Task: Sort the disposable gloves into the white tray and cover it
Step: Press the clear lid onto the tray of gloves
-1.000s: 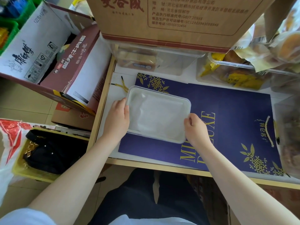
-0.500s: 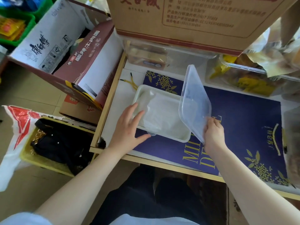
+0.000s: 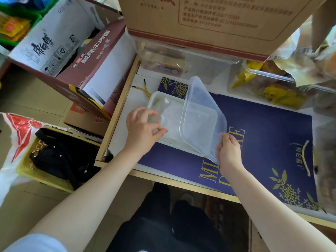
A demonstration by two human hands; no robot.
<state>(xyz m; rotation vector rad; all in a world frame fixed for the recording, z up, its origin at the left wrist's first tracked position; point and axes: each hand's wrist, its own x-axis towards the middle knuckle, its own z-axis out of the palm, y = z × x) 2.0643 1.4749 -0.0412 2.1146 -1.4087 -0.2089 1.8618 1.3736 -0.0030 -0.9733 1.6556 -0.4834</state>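
I see the white tray (image 3: 163, 106) lying flat on a dark blue paper bag (image 3: 263, 142) with gold lettering, which is spread over the counter (image 3: 138, 84). The clear plastic gloves (image 3: 172, 117) sit inside the tray as a thin, crumpled layer. My left hand (image 3: 143, 128) is at the tray's near-left corner, its fingers curled and pinching a bit of the glove plastic there. My right hand (image 3: 229, 151) grips the near edge of the clear lid (image 3: 201, 115), which is tilted up on its side over the tray's right half, its far end raised toward the back of the counter. A big cardboard box (image 3: 209, 20) rests on clear containers (image 3: 181, 59) behind the tray, and an open carton (image 3: 60, 48) leans beside the counter's left edge.
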